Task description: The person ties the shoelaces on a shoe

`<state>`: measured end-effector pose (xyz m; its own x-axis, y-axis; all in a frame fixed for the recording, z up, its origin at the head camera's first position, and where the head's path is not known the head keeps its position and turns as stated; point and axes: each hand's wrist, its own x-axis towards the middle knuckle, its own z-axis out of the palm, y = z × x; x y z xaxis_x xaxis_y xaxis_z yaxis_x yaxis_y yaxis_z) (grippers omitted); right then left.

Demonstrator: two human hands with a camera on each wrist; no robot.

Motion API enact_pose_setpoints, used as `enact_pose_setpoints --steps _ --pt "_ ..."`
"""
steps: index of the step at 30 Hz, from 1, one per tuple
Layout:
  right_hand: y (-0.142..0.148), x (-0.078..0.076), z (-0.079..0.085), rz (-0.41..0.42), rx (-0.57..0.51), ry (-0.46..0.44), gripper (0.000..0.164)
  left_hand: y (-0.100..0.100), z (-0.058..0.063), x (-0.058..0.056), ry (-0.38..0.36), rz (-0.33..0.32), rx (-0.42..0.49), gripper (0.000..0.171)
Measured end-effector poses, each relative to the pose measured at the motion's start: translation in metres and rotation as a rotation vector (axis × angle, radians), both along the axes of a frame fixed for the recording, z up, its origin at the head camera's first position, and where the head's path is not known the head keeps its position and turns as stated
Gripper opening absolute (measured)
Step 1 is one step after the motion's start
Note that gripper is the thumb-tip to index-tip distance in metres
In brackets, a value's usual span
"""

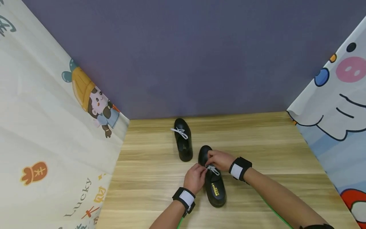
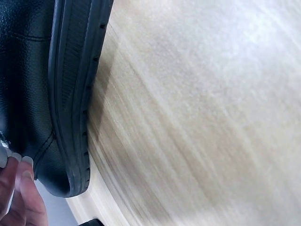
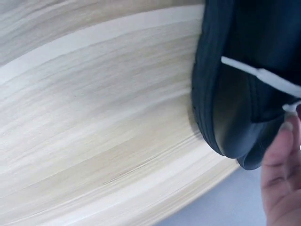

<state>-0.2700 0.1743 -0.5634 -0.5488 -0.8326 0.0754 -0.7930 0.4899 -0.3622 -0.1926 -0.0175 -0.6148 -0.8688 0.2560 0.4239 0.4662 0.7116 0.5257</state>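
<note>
A black leather shoe [image 1: 216,187] lies toe-away on the wooden floor, a white shoelace [image 1: 213,170] tied in loops across its front. My left hand [image 1: 195,178] is at the shoe's left side and pinches a bit of the lace; in the left wrist view its fingertips [image 2: 27,162] meet beside the black upper. From the other side, my right hand [image 1: 221,160] reaches over the toe. Its thumb and finger pinch white lace in the right wrist view, where one lace end [image 3: 240,65] lies loose across the shoe. My fingers partly hide the knot.
A second black shoe [image 1: 183,143], its white lace [image 1: 180,133] in a bow, stands farther off to the left. Behind it rises a grey-blue wall [image 1: 200,63]. Printed white curtains hang at the left [image 1: 57,127] and right [image 1: 334,105] edges of the wooden floor [image 1: 151,152].
</note>
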Motion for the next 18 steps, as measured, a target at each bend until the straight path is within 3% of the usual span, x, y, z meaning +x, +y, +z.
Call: enact_pose_setpoints --steps 8,15,18 --pt "-0.0004 -0.0006 -0.0088 0.014 -0.023 0.133 0.015 -0.001 0.004 -0.0009 0.002 0.005 -0.004 0.007" --pt "-0.0016 -0.0038 -0.0023 0.163 0.083 0.327 0.016 -0.0007 0.0042 -0.0013 -0.035 0.0 -0.015 0.008" --pt "-0.0005 -0.0044 -0.002 0.19 0.11 0.359 0.015 -0.0001 0.005 -0.0007 -0.052 -0.002 -0.014 0.008"
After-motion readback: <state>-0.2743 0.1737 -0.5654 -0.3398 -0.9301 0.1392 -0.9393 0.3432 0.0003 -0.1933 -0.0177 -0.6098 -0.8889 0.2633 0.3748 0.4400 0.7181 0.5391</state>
